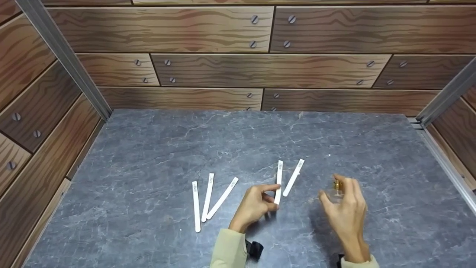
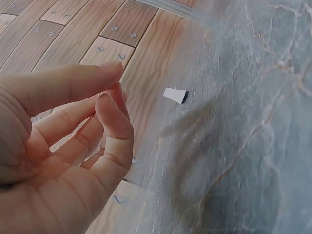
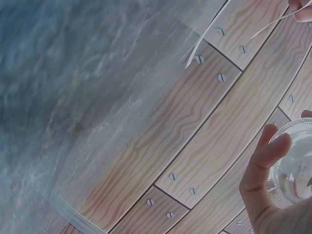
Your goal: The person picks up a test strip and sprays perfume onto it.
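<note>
In the head view, my left hand (image 1: 254,204) has its index fingertip and thumb at a white paper test strip (image 1: 279,173); the strip appears pinched near its lower end. The right wrist view shows that strip (image 3: 273,27) edge-on at the left fingers. In the left wrist view, the left hand's (image 2: 83,131) fingers hide the pinch. My right hand (image 1: 347,208) grips a small clear glass perfume bottle (image 1: 337,186) with a gold-coloured neck. Its round ribbed glass (image 3: 292,165) shows in the right wrist view, with curled fingers around it.
Another white strip (image 1: 293,178) lies just right of the left hand. Three more strips, including a leaning one (image 1: 223,197), lie on the grey marbled table (image 1: 148,149) to the left. Wood-patterned walls (image 1: 204,70) and metal posts (image 1: 65,56) border the table.
</note>
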A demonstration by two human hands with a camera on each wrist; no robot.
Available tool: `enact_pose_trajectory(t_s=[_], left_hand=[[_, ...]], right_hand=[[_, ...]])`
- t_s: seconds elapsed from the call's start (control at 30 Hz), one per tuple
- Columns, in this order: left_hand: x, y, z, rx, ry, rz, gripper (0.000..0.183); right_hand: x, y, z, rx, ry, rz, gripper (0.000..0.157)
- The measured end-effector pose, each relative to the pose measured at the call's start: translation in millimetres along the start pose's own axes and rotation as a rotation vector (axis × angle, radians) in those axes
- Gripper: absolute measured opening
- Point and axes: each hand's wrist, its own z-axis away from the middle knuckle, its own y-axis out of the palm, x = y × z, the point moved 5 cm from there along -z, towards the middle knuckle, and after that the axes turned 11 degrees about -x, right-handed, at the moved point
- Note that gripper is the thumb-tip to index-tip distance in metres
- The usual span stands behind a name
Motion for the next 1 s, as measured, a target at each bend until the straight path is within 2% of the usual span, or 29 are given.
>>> enact_pose_trajectory(t_s=[0.57,0.77,1.0], left_hand=[[3.9,2.4,-15.2,-0.016,0.043,-0.057,0.041],[4.1,2.5,-20.1,-0.049,0.067,-0.072,0.034],[1.3,0.4,-25.3,-0.11,0.103,-0.114,0.013]], right_hand=[[-1,0.5,0,-0.003,0.007,-0.002,0.048],[-1,0.6,1,-0.002,-0.002,-0.006,0.048],[-3,0.4,0,-0.004,0.001,-0.006,0.051]])
